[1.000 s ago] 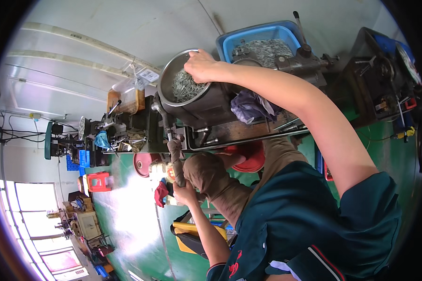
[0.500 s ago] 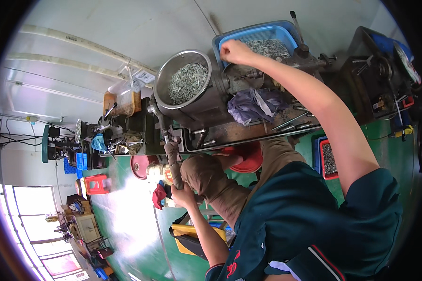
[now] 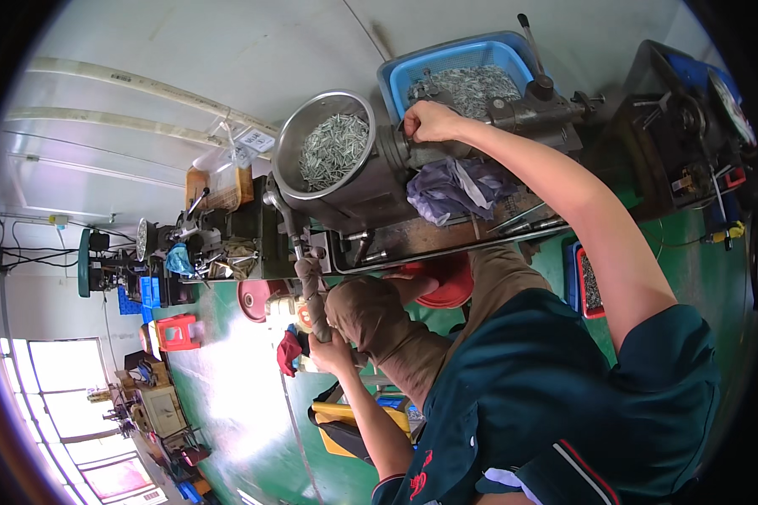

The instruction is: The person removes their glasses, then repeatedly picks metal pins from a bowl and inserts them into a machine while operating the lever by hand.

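Machine body (image 3: 480,126), a grey metal block near the upper centre of the frame, is what the right hand (image 3: 429,122) rests against: the fingers are curled into a loose fist on its left end, though what they pinch, if anything, cannot be made out. Just left of that hand stands a round steel bowl (image 3: 324,151) heaped with small silvery metal pieces, its rim nearly touching the knuckles. Behind the hand, toward the top of the frame, a blue plastic crate (image 3: 459,59) holds more of the same silvery pieces. Directly below the hand a crumpled purple-grey rag (image 3: 455,189) lies on the counter (image 3: 446,236), a worn, dark, oily surface running across the middle of the frame. The left hand (image 3: 333,349) is in the lower centre, clenched around the cloth-wrapped end of a long lever (image 3: 299,252) that rises toward the bowl. The person's knees in tan trousers sit just right of that hand, over a red stool (image 3: 442,282). At far right stands a dark machine (image 3: 674,143) with a dial. At left centre, more cluttered machinery and a small red stool (image 3: 177,332) stand on the green floor (image 3: 227,404).
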`<state>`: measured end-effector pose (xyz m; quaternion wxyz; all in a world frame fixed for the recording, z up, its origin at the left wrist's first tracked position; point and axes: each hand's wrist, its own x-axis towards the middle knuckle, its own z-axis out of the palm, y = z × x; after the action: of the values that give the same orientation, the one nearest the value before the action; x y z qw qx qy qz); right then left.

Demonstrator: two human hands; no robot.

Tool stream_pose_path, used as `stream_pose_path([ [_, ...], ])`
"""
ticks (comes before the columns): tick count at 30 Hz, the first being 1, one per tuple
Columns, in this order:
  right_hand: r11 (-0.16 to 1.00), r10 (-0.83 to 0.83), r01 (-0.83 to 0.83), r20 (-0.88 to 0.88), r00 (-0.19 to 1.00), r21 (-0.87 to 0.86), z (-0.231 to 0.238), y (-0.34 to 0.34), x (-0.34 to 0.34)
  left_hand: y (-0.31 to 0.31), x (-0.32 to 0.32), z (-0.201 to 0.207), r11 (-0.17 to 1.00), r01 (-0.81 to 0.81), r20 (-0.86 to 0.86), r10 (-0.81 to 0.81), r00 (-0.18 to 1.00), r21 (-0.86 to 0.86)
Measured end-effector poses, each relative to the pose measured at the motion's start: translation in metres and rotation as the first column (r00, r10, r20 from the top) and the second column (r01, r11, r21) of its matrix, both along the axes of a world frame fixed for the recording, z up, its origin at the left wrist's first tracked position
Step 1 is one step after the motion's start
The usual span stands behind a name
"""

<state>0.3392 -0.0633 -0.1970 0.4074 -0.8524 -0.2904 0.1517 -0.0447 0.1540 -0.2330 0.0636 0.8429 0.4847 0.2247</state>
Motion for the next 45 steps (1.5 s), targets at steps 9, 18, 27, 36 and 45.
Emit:
stream_pose_path([
  [9, 0.996, 0.091, -0.091, -0.002, 0.996, 0.013, 0.000, -0.004, 0.002, -0.001, 0.001, 0.003, 1.000, 0.015, 0.002, -0.015, 1.000, -0.013],
  [18, 0.986, 0.131, -0.125, -0.052, 0.990, 0.110, -0.009, -0.003, 0.007, 0.002, 0.000, 0.001, 1.000, 0.015, -0.013, -0.015, 1.000, -0.018],
  [27, 0.988, 0.111, -0.107, -0.035, 0.993, 0.114, -0.014, -0.007, 0.005, -0.005, 0.002, 0.002, 1.000, 0.025, -0.010, -0.025, 1.000, 0.006],
  [36, 0.995, 0.085, -0.092, 0.152, 0.985, 0.041, -0.004, 0.000, 0.002, -0.002, 0.002, 0.005, 0.999, -0.002, 0.071, 0.006, 0.997, -0.054],
  [45, 0.989, 0.128, -0.144, 0.298, 0.946, 0.032, -0.011, 0.005, -0.007, 0.052, -0.010, -0.001, 0.993, -0.110, -0.095, 0.105, 0.990, -0.053],
])
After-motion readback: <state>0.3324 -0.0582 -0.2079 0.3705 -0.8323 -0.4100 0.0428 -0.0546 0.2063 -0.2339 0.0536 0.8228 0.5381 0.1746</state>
